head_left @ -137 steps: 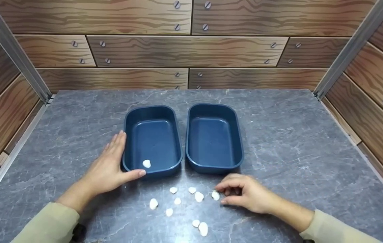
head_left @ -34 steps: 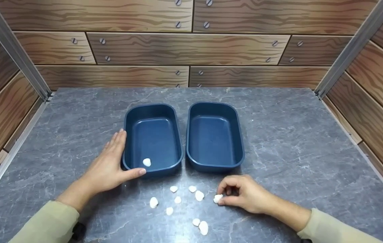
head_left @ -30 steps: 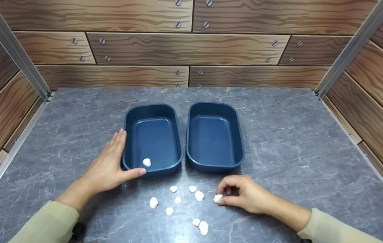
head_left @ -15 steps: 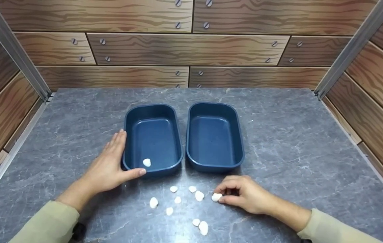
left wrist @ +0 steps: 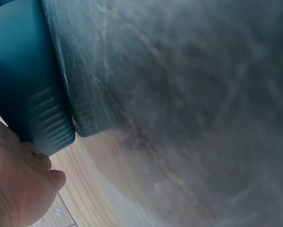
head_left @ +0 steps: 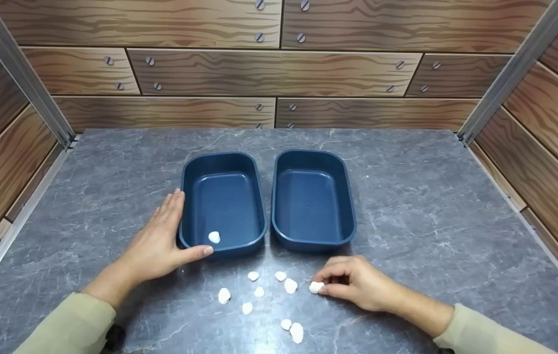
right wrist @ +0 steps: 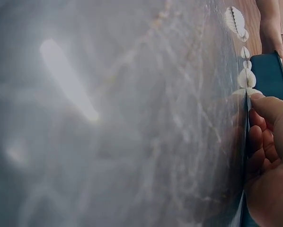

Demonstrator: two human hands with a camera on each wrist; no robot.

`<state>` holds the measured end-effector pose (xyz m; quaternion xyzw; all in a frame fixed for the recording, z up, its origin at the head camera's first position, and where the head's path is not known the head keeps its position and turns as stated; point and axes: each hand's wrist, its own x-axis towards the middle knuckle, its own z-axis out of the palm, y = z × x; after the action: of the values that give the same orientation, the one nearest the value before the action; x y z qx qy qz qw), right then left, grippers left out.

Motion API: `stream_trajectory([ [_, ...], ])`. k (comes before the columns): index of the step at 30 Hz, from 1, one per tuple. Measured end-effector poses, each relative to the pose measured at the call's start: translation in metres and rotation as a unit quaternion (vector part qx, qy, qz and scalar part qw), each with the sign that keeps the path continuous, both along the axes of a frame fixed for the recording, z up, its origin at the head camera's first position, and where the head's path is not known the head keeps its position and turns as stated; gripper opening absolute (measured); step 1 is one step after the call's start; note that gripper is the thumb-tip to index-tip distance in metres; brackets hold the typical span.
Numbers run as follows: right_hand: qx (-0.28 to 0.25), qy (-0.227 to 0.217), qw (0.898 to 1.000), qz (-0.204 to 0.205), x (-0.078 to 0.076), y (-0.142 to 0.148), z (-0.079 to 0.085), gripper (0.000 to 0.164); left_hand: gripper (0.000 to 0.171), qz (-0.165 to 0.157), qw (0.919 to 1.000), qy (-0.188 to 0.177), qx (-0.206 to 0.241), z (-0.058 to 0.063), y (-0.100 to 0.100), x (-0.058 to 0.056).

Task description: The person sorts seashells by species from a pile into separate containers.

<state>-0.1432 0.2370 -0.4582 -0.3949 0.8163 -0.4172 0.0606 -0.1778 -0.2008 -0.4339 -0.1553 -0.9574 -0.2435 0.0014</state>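
Note:
My right hand (head_left: 362, 285) pinches a small white seashell (head_left: 315, 287) between thumb and fingertips, low over the table in front of the right blue container (head_left: 313, 245). In the right wrist view, the pinched seashell (right wrist: 253, 91) shows just past my thumb, in line with other ridged shells. My left hand (head_left: 156, 248) lies with straight fingers along the side of the left blue container (head_left: 239, 248), its thumb at the front rim. One white seashell (head_left: 214, 237) lies inside that container near the front. In the left wrist view, the container's ribbed end (left wrist: 49, 118) is beside my fingers.
Several white seashells are scattered on the grey marbled table, among them one at the left (head_left: 224, 295), one by the containers (head_left: 252, 276) and a larger one at the front (head_left: 297, 333). Wood-patterned walls (head_left: 274, 73) enclose the table at the back and sides.
My right hand has gone from fingers spread around the shell to pinching it; the shell has since turned and shifted slightly in the fingertips. The left hand and containers keep their places.

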Motion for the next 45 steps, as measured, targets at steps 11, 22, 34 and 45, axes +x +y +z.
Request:
stream_trajectory([
  [11, 0.008, -0.023, 1.000, -0.013, 0.000, 0.003, 0.005, 0.016, 0.131, 0.001, 1.0000, 0.000, -0.002, 0.001, 0.001, 0.000],
  [22, -0.006, -0.040, 0.999, -0.008, 0.000, 0.003, 0.031, 0.016, 0.133, -0.001, 1.0000, -0.003, 0.002, 0.001, 0.001, -0.001],
  [34, -0.043, 0.001, 0.999, -0.013, -0.017, -0.003, 0.091, 0.017, 0.132, -0.002, 1.0000, 0.001, 0.004, 0.001, 0.001, 0.000],
  [45, -0.060, 0.053, 0.997, -0.019, -0.050, -0.031, 0.135, 0.015, 0.133, -0.002, 1.0000, -0.001, 0.005, 0.001, 0.001, 0.000],
])
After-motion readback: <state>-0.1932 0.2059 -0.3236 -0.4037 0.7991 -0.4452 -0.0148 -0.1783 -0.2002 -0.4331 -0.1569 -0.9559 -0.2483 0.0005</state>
